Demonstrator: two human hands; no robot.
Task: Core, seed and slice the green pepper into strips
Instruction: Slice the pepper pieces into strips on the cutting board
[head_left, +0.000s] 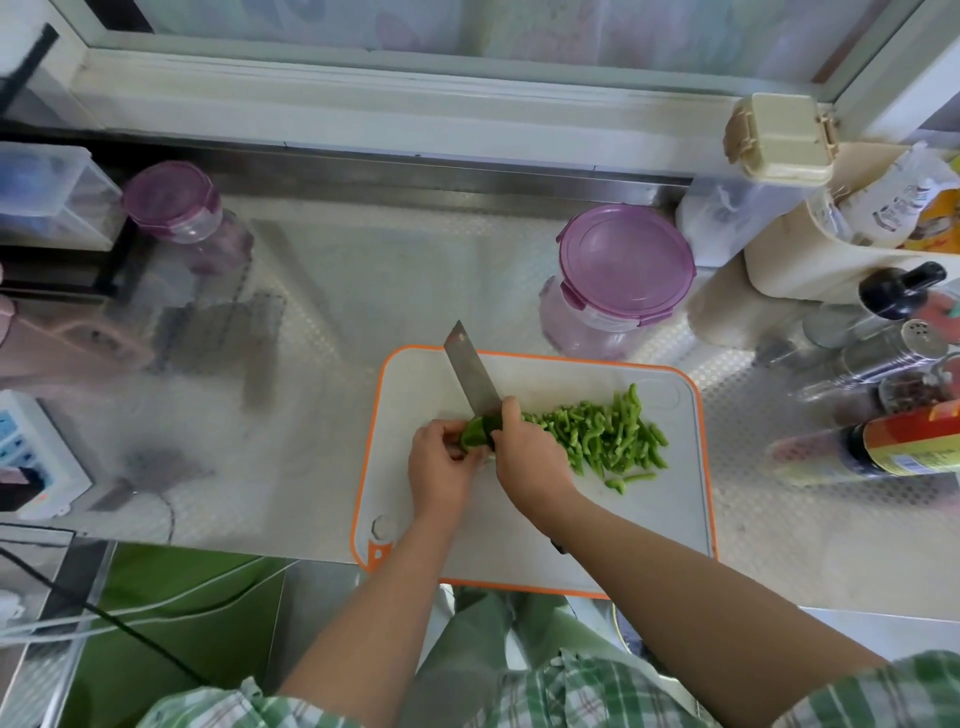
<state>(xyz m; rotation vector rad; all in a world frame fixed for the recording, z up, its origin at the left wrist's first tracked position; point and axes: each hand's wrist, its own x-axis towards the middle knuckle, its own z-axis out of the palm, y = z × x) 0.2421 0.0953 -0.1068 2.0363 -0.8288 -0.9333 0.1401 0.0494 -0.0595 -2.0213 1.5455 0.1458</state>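
Observation:
A white cutting board with an orange rim (691, 530) lies on the steel counter. My left hand (439, 462) holds a small remaining piece of green pepper (475, 431) with curled fingers. My right hand (527, 457) grips the handle of a knife (470, 371), whose blade points away to the upper left and sits against the pepper piece. To the right of my right hand lies a heap of several cut green pepper strips (605, 434), with a few loose strips (628, 479) in front of it.
A purple-lidded jar (623, 265) stands just behind the board; another purple-lidded jar (174, 200) is at the back left. Sauce bottles and shakers (893, 441) crowd the right side. A beige box (776, 137) sits by the window. A white scale (31, 452) is at the left.

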